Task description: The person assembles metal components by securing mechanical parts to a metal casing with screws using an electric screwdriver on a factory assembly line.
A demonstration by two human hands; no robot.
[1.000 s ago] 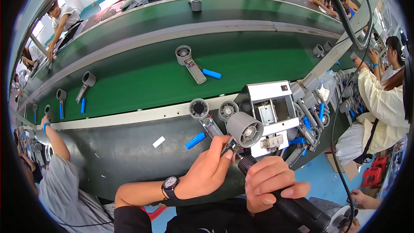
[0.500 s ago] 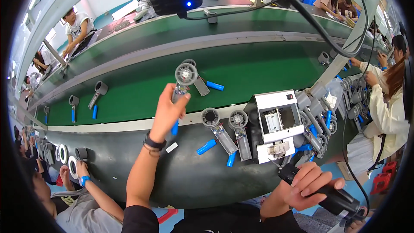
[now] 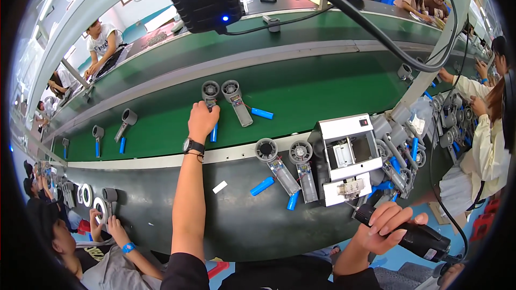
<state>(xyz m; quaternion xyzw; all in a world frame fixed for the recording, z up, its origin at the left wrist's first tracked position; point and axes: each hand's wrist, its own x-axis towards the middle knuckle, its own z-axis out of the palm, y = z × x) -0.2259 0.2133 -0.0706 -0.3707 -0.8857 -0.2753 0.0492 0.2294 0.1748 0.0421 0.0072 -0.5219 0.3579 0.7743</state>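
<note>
My left hand (image 3: 202, 122) is closed on the handle of a grey handheld fan (image 3: 210, 89) on the green belt. Its round head points away from me, and a blue cylindrical battery (image 3: 214, 133) shows beside my fingers. Just right of it lies another fan (image 3: 235, 102), open-handled, with a blue battery (image 3: 262, 113) next to it. My right hand (image 3: 382, 228) is wrapped round a black electric screwdriver (image 3: 427, 241). The screwdriver's tip points up-left, near the front of a white-and-black screw feeder (image 3: 350, 169).
Two open fans (image 3: 284, 176) and blue batteries (image 3: 262, 186) lie on the dark bench (image 3: 242, 225) left of the feeder. A pile of fans (image 3: 395, 156) sits right of it. A black cable (image 3: 371, 27) hangs overhead. Co-workers sit at left (image 3: 115, 268) and right (image 3: 484, 123).
My left hand has lowered the fan onto the belt, left of the other fan, moving left and away. My right hand keeps the screwdriver in nearly the same place. The view has shifted slightly.
</note>
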